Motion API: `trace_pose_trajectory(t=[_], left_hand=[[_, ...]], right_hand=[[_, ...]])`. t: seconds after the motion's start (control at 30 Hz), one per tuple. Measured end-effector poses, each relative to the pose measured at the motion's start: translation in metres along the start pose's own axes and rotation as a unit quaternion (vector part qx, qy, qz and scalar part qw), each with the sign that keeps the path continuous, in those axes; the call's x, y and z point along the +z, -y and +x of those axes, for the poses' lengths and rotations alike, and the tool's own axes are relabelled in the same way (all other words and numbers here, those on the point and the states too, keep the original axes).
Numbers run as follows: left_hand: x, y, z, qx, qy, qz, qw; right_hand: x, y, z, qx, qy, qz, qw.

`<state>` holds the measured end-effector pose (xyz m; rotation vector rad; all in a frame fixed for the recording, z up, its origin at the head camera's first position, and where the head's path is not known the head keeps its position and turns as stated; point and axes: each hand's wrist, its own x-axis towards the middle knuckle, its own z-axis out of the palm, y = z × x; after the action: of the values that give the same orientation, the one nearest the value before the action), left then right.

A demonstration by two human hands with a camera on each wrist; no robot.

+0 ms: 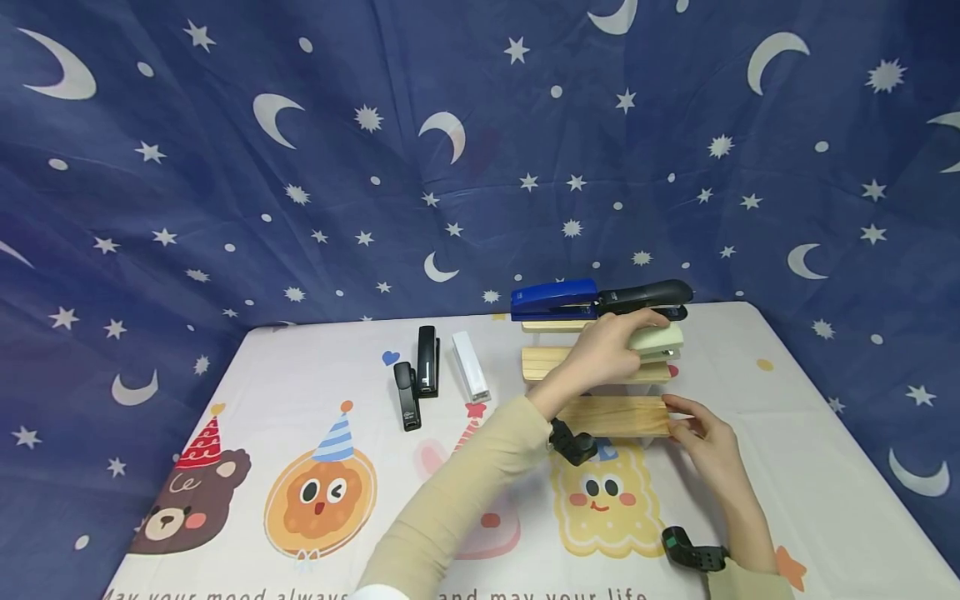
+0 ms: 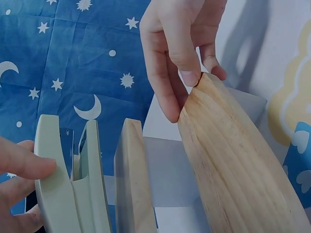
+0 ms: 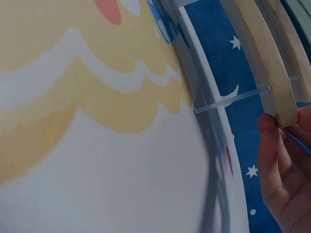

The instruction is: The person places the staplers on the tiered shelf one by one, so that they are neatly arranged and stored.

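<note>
A three-step rack with wooden boards stands on the right of the table. My left hand (image 1: 603,350) grips a light green stapler (image 1: 660,338) at the middle board (image 1: 543,363); in the left wrist view its fingers lie across the stapler's top. With thumb and fingers, my right hand (image 1: 708,437) pinches the right end of the lowest wooden board (image 1: 618,415). That grip shows from below in the right wrist view, around the board's end (image 3: 286,114). On the top step, a blue stapler (image 1: 555,298) lies beside a black stapler (image 1: 645,294).
Left of the rack, a small black stapler (image 1: 407,398), a larger black stapler (image 1: 427,360) and a white stapler (image 1: 470,367) rest on the table. Clear supports (image 2: 170,170) join the boards. A blue star-and-moon curtain (image 1: 480,167) hangs behind the table.
</note>
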<state>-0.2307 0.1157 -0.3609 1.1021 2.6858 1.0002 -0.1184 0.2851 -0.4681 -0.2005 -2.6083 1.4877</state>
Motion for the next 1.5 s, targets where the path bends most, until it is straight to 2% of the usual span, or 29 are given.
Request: trace_pose_trajectory(t=[0.27,0.57,0.9,1.3,1.5], left_hand=[[0.005,-0.001,0.004,0.000,0.003,0.022,0.9997],[0.010,-0.002,0.004,0.001,0.002,0.017,0.9999],[0.013,-0.004,0.007,0.004,0.011,0.044,0.9989],[0.017,-0.001,0.005,0.015,-0.003,0.063,0.9979],[0.015,0.000,0.000,0.012,-0.024,0.056,0.9981]], right_hand=[[0.000,-0.001,0.000,0.003,0.000,-0.004,1.0000],[0.001,-0.001,0.000,0.007,-0.006,-0.010,0.9999],[-0.001,0.000,0.002,0.009,0.000,-0.005,0.9999],[-0.002,0.001,0.002,0.009,0.001,-0.011,0.9999],[-0.002,0.002,0.002,0.012,0.001,-0.011,0.9999]])
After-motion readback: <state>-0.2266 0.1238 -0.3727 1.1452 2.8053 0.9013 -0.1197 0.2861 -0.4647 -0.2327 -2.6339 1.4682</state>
